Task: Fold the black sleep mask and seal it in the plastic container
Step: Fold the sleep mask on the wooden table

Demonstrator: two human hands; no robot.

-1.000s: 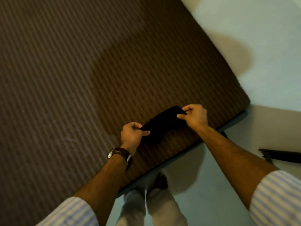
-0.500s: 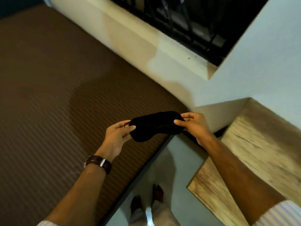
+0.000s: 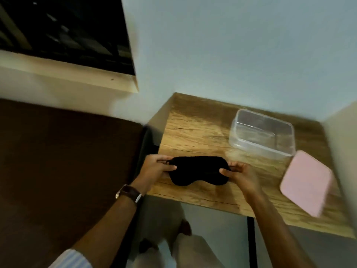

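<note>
Left hand (image 3: 154, 167) and right hand (image 3: 241, 174) each pinch one end of the black sleep mask (image 3: 199, 170), spread flat and unfolded over the near part of the wooden table (image 3: 193, 132). Beyond, at right: pink lid (image 3: 307, 182), then the open, empty plastic container (image 3: 262, 132).

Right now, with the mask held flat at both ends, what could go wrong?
1. The black fabric sleep mask is held unfolded by the left hand and right hand; it may spring open if folded loosely.
2. The pink rectangular lid lies near the edge of the wooden table; it could be knocked off.
3. The clear plastic container looks light, so it might slide.
</note>
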